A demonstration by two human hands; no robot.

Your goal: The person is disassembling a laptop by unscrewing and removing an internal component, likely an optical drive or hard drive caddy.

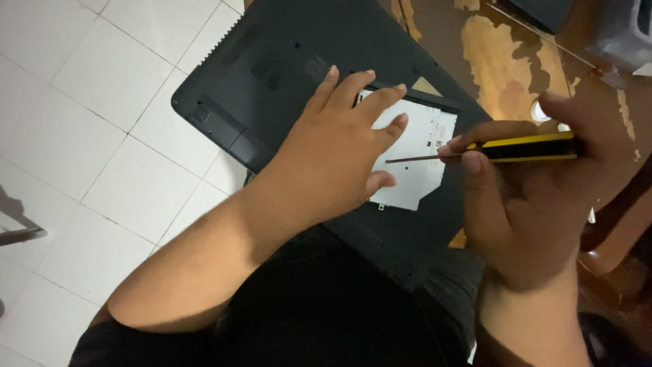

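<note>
A dark laptop lies upside down, partly on a worn wooden table and partly over my lap. A flat silver drive sits in a bay on its underside. My left hand presses flat on the laptop, fingers spread over the silver drive. My right hand grips a screwdriver with a yellow and black handle. Its thin metal shaft points left, and the tip hovers over the silver drive near my left thumb.
The wooden table has peeling varnish and holds a dark object and a grey container at the far right. White floor tiles fill the left side. A wooden chair arm stands at the right.
</note>
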